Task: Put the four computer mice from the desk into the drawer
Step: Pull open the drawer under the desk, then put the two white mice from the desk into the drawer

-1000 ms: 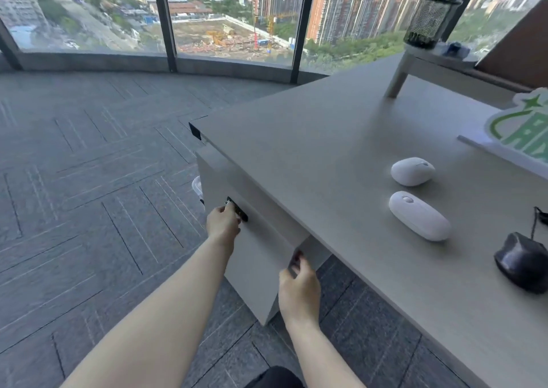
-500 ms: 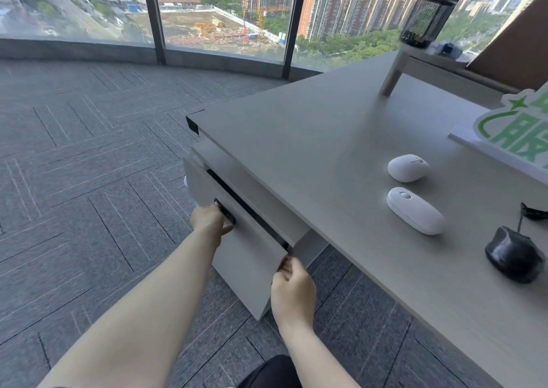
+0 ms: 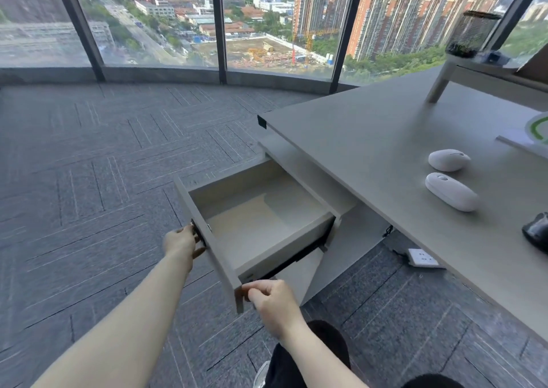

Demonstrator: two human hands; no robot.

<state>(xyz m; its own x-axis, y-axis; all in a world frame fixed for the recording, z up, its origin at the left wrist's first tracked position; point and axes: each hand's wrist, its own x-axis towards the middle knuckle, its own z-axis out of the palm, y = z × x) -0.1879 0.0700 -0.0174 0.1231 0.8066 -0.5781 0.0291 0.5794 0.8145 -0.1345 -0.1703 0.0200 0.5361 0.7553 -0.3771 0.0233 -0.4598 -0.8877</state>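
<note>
The drawer [image 3: 261,224] stood pulled out from under the desk [image 3: 370,138], its inside bare. The left hand [image 3: 181,242] gripped the handle on the drawer front; the right hand [image 3: 272,301] pinched the front's near corner. On the desk lay two white mice [image 3: 449,160] [image 3: 452,191] side by side, a black mouse [image 3: 536,233] at the frame's right edge.

the drawer [image 3: 255,224] now stands pulled well open, seemingly empty.

Grey desk [image 3: 370,138], two white mice [image 3: 449,160] [image 3: 451,191], black mouse [image 3: 538,231]
</note>
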